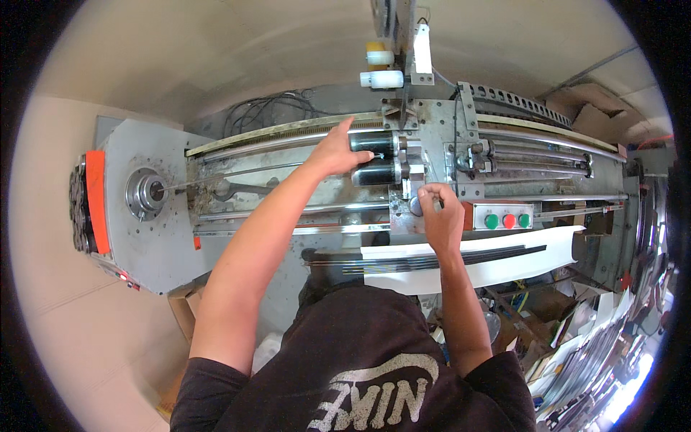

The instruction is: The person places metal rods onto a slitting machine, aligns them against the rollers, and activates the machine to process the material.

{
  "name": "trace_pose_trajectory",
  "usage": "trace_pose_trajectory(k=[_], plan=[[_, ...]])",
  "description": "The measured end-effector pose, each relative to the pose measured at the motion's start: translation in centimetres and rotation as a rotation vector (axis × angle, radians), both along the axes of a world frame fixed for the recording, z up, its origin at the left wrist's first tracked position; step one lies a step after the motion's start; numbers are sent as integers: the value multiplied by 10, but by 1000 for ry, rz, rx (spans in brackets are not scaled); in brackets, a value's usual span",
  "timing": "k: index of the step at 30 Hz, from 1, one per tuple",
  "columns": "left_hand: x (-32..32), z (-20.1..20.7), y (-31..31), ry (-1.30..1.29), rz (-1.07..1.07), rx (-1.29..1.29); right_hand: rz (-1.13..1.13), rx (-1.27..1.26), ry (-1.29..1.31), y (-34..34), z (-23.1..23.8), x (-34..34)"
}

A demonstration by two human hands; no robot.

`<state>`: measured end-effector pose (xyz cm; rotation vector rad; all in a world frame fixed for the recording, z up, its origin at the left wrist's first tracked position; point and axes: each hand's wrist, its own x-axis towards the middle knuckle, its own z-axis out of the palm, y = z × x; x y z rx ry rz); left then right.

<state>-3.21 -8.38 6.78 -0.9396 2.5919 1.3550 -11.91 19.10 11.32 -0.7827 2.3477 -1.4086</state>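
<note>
A machine with long steel rails (309, 210) stretches across the view. My left hand (335, 151) reaches over its middle, thumb and index finger spread apart. The thumb tip lies at the gap between two black cylinders (376, 173), by the end of a thin metal rod (245, 171). That rod runs left to a round chuck (146, 193). My right hand (443, 212) is closed in a pinch beside the grey carriage plate (439, 119), close to a round metal piece (415, 207). Whatever its fingertips hold is hidden.
A control box (502, 217) with green and red buttons sits right of my right hand. Dark thin rods (475, 256) lie on a white sheet (561, 248) nearer me. White rollers (381, 79) hang above the carriage. Black cables (270, 108) lie behind the rails.
</note>
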Motion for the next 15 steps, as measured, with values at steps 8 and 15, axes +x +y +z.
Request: trace_pose_trajectory(k=[8,15], plan=[[0,-18,-7,50,-32,91,-11,53,15,42,-5,19],[31,22,-25,-158,-180,25,15,81,74,45,-5,25]])
